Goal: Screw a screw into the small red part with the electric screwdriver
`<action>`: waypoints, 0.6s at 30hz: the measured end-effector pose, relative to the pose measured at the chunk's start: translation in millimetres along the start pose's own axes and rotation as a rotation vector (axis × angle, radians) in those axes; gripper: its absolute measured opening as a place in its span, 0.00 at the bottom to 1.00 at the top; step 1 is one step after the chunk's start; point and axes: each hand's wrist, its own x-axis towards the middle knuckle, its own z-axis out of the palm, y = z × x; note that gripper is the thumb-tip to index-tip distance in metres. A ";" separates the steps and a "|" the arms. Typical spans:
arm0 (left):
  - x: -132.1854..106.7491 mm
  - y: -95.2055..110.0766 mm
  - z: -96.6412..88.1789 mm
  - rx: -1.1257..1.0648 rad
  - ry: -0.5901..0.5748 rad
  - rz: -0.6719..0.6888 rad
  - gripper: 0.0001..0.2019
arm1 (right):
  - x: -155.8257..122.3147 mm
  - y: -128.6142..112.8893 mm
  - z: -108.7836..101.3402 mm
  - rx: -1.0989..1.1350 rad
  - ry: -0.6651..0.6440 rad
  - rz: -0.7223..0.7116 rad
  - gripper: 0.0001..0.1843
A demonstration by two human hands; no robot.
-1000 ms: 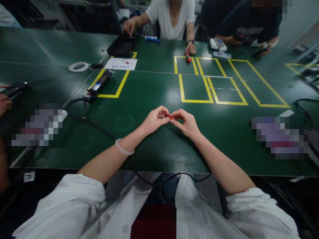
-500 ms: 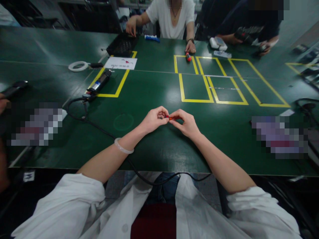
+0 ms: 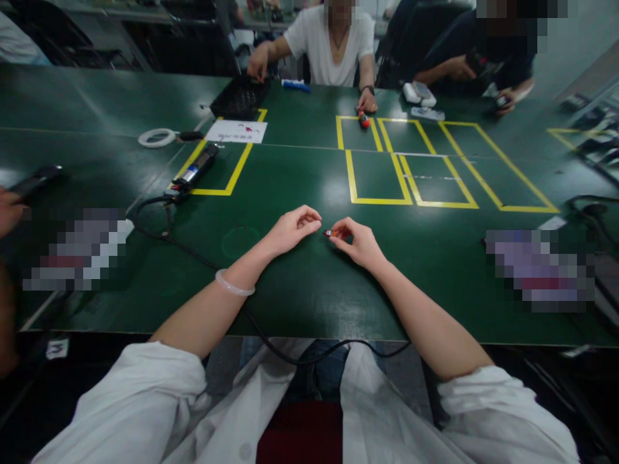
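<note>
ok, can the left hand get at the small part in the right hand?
Probably yes: the small part pokes out of the right hand toward the left hand, nothing visible between.

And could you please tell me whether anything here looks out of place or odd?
The black cable sags over the table's near edge, a possible snag; the white sheet overlaps the yellow tape rather than lying inside. The small part in the right hand is too tiny to judge.
</note>
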 end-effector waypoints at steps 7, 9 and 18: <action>23.7 -48.4 -139.2 0.667 0.453 -0.108 0.18 | -0.1 8.4 2.0 0.067 -0.004 0.056 0.08; 19.9 -66.3 -187.6 0.810 0.520 -0.224 0.21 | 0.0 8.2 2.7 0.067 0.000 0.065 0.08; -17.9 -119.3 -281.8 0.926 0.375 -0.682 0.24 | 0.7 12.5 5.4 0.205 0.027 0.132 0.11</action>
